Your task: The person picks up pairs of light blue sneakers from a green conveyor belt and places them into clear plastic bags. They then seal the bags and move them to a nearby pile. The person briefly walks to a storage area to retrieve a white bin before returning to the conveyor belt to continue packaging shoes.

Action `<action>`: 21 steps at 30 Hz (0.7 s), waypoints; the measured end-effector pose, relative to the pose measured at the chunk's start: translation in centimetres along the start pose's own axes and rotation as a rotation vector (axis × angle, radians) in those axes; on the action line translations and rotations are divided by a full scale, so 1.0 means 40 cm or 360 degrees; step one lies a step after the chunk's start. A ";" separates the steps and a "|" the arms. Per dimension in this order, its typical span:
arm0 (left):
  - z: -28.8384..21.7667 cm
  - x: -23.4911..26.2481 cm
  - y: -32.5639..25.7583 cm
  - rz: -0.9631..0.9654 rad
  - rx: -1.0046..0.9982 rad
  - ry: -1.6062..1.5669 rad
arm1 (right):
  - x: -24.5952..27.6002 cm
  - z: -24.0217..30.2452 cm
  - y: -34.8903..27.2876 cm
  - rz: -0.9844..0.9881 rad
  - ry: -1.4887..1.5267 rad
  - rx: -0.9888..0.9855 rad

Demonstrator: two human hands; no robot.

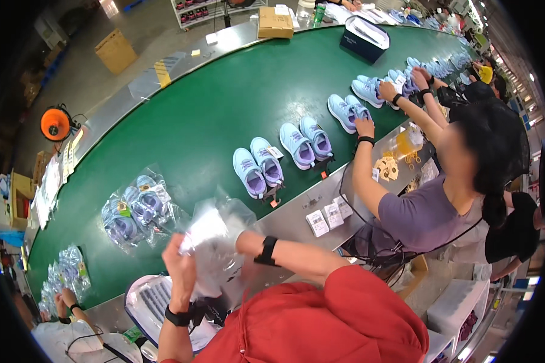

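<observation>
A clear plastic bag [215, 233] is stretched between my two hands near the belt's front edge. My left hand [180, 266] is closed on its left side. My right hand [246, 243] is at the bag's right side, its fingers covered by the shiny film, so their pose is hidden. Just beyond the bag, a pair of light blue sneakers with lilac lining [258, 169] stands on the green belt, a tag attached. Another such pair [306, 143] is to its right. On the left lie blue sneakers in clear bags [140, 209].
Beside me on the right, a co-worker's hand [364, 126] touches another pair of sneakers [348, 113]. Label stacks [328, 218] sit on the metal edge. An open box [145, 302] is below my left forearm. More bagged shoes [66, 269] lie far left, near another person's hands.
</observation>
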State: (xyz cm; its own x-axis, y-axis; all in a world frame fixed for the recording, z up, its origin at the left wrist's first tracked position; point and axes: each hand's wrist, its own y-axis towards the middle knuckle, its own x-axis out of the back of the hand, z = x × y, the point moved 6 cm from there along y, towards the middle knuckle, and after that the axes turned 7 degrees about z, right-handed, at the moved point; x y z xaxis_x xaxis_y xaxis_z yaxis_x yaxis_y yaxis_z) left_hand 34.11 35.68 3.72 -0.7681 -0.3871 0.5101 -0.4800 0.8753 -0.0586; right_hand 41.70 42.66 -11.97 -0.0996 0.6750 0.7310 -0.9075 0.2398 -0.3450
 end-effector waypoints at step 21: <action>0.077 0.015 0.161 -0.0220 0.0114 -0.0100 | 0.140 -0.424 -0.086 -0.0567 -0.0390 -0.0762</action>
State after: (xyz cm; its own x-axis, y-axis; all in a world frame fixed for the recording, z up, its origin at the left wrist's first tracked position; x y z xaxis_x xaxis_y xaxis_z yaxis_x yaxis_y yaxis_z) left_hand 29.26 40.17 1.01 -0.7166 -0.5219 0.4628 -0.6102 0.7904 -0.0535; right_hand 51.19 57.43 -16.66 0.0324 0.3309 0.9431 -0.6252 0.7429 -0.2392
